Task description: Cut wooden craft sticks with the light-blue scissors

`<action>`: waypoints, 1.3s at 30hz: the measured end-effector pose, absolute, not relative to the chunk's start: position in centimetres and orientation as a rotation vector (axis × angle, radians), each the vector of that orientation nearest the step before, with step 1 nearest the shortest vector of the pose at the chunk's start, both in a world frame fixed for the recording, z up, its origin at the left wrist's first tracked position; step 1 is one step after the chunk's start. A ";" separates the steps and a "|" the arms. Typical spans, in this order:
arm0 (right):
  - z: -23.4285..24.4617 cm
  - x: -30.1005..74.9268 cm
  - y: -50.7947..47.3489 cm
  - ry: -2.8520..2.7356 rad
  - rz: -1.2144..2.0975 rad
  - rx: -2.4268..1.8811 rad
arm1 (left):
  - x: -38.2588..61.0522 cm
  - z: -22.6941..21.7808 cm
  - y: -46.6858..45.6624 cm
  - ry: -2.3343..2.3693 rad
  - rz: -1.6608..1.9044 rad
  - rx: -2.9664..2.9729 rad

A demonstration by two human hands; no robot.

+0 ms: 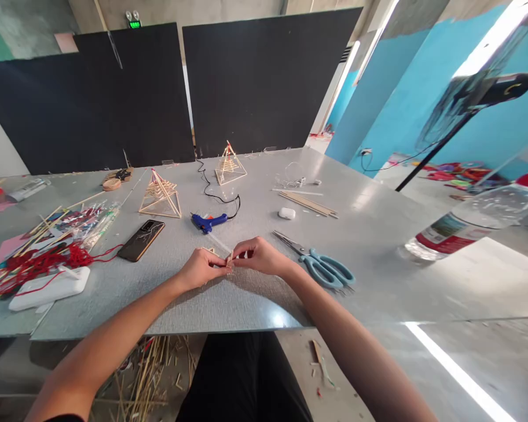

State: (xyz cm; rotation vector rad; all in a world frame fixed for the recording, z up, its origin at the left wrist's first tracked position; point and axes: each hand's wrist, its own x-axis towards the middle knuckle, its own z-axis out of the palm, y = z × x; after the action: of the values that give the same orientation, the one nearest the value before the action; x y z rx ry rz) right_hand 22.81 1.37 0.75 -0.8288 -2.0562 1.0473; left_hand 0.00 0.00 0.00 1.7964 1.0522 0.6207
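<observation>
Close together above the table's near side, my left hand (201, 268) and my right hand (260, 257) meet fingertip to fingertip. Both pinch a small pale wooden piece (230, 256), which looks like short bits of stick; its exact shape is mostly hidden by the fingers. Just beyond them lies a blue glue gun (209, 222), a clear glue stick (220, 243) reaching from it towards my fingers. To the right of my right hand rest scissors (328, 268) with light blue handles, their blades pointing away to the left.
Two stick pyramids (161, 196) (230, 167) stand farther back. A phone (141, 240), red yarn (70, 258) and a white power strip (50, 289) lie left. Rightward are a white earbud case (287, 213), thin wooden sticks (308, 203) and a large water bottle (470, 220).
</observation>
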 end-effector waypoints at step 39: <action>0.5 23.0 1.7 -2.028 1.098 -0.737 | 0.9 -1.6 -0.5 1.148 0.704 1.777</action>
State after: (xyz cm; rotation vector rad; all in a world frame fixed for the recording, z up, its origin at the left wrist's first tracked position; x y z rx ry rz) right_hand 23.00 1.73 0.46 -0.7372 -2.0278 1.0981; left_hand 0.93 -0.54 -1.57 1.7767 1.1482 0.7035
